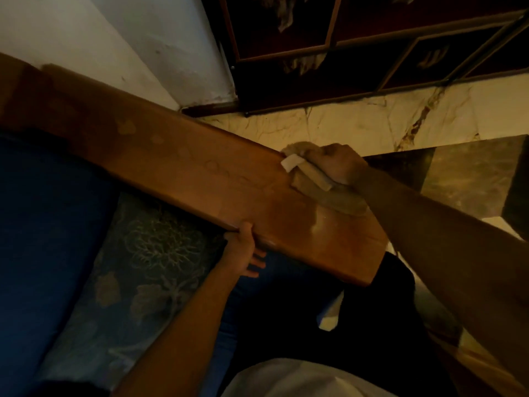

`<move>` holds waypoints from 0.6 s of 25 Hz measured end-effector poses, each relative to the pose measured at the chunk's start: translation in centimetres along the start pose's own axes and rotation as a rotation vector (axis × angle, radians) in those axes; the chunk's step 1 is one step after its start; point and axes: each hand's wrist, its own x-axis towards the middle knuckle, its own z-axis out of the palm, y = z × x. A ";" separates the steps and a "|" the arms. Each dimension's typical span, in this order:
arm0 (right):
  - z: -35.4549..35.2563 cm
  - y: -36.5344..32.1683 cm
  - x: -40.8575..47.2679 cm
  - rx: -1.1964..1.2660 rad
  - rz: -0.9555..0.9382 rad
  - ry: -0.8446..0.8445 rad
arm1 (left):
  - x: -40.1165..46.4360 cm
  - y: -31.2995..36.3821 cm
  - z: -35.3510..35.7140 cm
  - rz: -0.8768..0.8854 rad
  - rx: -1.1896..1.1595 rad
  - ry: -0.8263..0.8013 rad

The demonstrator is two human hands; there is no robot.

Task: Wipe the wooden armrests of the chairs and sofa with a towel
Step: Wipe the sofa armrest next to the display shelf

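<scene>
My right hand [335, 164] grips the bunched towel [312, 179] against the far edge of the wooden armrest [177, 167]. My left hand [243, 247] clasps the near edge, steadying it. I advise firm, overlapping strokes along the grain, covering the pale blotches.

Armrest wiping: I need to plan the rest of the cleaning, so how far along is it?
In hand: the right hand presses a towel on the wooden armrest near its front end, while the left hand grips its inner edge. Done: nothing clearly; pale smudges remain farther along the wood. Left: that stretch, plus any other armrests, none in view.
</scene>
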 end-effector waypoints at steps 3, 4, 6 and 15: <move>2.5 -6.6 1.8 -0.134 -0.260 -0.104 | -0.6 0.2 -0.2 -0.024 0.013 0.012; 3.3 -8.6 2.6 -0.149 -0.307 -0.141 | -0.9 0.4 -0.2 -0.033 0.018 0.014; 3.7 -10.8 3.6 -0.129 -0.309 -0.188 | -1.2 0.7 -0.3 -0.035 0.025 0.023; -3.2 8.0 -5.0 0.050 -0.025 -0.142 | 0.1 -0.3 -0.6 0.033 -0.052 -0.016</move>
